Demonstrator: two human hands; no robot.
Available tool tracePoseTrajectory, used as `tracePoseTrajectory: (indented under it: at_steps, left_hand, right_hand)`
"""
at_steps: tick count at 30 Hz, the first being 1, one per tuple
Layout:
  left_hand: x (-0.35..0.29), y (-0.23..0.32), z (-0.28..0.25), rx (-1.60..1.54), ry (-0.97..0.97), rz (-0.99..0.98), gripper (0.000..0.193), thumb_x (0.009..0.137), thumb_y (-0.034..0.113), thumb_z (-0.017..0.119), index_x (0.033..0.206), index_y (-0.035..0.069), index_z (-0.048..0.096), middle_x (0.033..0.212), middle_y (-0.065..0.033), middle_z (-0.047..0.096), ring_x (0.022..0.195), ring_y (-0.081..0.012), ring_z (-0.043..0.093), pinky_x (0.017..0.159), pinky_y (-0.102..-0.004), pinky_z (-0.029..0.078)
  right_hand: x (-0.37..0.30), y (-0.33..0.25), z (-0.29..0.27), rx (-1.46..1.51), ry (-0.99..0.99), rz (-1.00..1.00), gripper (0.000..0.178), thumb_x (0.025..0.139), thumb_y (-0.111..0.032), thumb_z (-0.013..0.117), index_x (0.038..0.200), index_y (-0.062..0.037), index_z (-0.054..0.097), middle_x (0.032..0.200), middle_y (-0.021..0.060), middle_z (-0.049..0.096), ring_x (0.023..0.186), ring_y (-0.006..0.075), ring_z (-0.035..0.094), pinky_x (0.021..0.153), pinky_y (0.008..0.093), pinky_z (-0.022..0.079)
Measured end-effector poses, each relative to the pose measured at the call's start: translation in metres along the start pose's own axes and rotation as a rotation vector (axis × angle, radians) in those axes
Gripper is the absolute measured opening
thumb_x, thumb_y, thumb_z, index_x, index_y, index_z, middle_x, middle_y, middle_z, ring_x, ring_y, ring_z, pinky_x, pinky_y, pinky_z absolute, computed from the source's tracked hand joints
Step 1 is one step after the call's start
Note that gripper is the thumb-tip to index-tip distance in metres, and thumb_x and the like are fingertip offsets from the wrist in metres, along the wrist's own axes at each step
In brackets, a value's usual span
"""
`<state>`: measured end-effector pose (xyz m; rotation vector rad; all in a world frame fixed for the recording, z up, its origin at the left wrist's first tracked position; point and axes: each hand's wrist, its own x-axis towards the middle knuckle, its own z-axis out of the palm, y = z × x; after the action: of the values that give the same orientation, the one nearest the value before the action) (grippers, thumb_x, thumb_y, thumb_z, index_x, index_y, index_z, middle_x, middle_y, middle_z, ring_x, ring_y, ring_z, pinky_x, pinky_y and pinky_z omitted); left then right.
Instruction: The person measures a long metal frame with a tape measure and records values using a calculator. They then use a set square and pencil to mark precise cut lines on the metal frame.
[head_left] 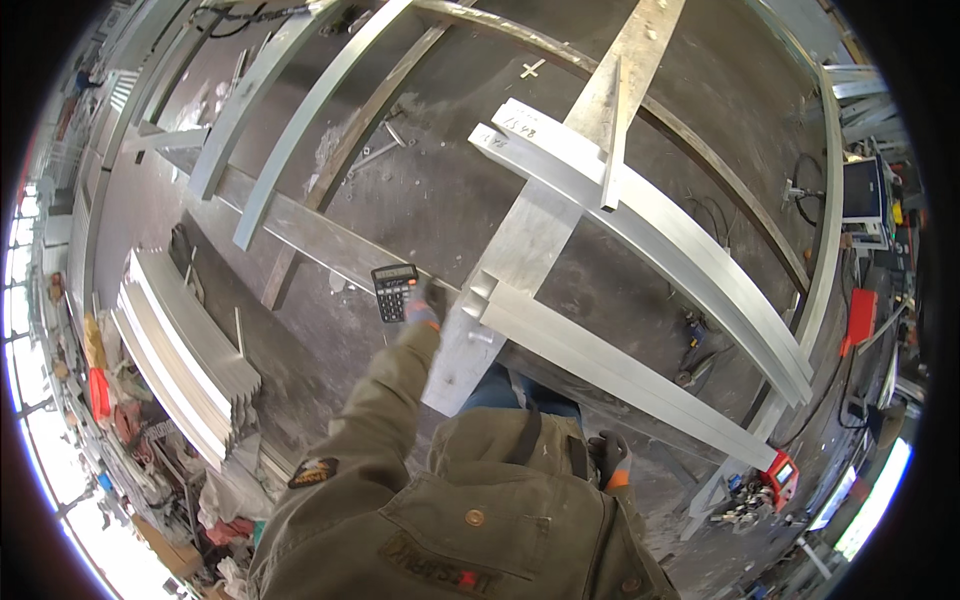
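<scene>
My left hand (428, 298), gloved, reaches forward over the metal framework and is closed at the right edge of a black calculator (391, 300). The calculator's keys and display face up, and it overhangs the edge of a long crossbar (325, 236). My right hand (606, 456), in a dark glove with an orange cuff, hangs low beside my jacket with its fingers curled; whether anything is in them is hidden. Between my hands a silvery metal profile (610, 352) lies on a wide flat bar (530, 235), its far right end against a red device (781, 478) with a small display.
Two longer profiles (660, 240) lie beyond, with a thin strip (614, 150) across them. Stacked corrugated-edged profiles (185, 350) are at left. More bars (300, 130) slant across the back left. A power tool (694, 335) is on the floor beneath; a monitor (863, 190) stands at right.
</scene>
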<state>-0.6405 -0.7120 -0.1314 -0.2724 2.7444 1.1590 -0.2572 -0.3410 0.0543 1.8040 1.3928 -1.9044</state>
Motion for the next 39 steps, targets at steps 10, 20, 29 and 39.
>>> tracePoseTrajectory:
  at_steps: [10, 20, 29, 39]
  left_hand:
    - [-0.076, 0.106, 0.011, 0.182, -0.217, 0.016, 0.045, 0.097, 0.026, 0.071, 0.141, 0.020, 0.067, 0.125, -0.0113, 0.075, 0.119, -0.0365, 0.067, 0.109, -0.0487, 0.049]
    - [-0.067, 0.083, 0.026, -0.152, -0.209, -0.081, 0.045, 0.092, 0.013, 0.075, 0.137, 0.018, 0.073, 0.126, -0.0145, 0.077, 0.116, -0.0308, 0.073, 0.102, -0.0417, 0.056]
    - [-0.062, 0.082, 0.024, -0.070, -0.261, -0.086, 0.044, 0.091, 0.014, 0.077, 0.134, 0.019, 0.075, 0.120, -0.0147, 0.078, 0.110, -0.0321, 0.074, 0.100, -0.0415, 0.057]
    - [-0.064, 0.101, 0.008, -0.128, -0.331, -0.073, 0.042, 0.095, 0.016, 0.074, 0.137, 0.016, 0.072, 0.120, -0.0157, 0.078, 0.112, -0.0276, 0.073, 0.097, -0.0411, 0.058]
  right_hand:
    - [0.016, 0.002, 0.006, 0.172, 0.013, 0.050, 0.028, 0.094, -0.031, 0.073, 0.110, -0.0078, 0.068, 0.092, 0.0177, 0.075, 0.077, 0.0286, 0.072, 0.070, 0.0398, 0.060]
    - [0.021, 0.024, 0.002, 0.260, 0.025, 0.013, 0.025, 0.092, -0.028, 0.076, 0.106, -0.0065, 0.072, 0.088, 0.0181, 0.076, 0.073, 0.0288, 0.073, 0.069, 0.0410, 0.062]
    - [0.025, 0.023, 0.005, 0.200, -0.010, -0.002, 0.029, 0.096, -0.030, 0.072, 0.112, -0.0059, 0.070, 0.092, 0.0188, 0.076, 0.075, 0.0278, 0.073, 0.070, 0.0402, 0.062]
    - [0.031, 0.020, 0.007, 0.125, -0.029, 0.035, 0.038, 0.097, -0.037, 0.069, 0.120, -0.0068, 0.066, 0.098, 0.0177, 0.075, 0.081, 0.0274, 0.071, 0.074, 0.0415, 0.060]
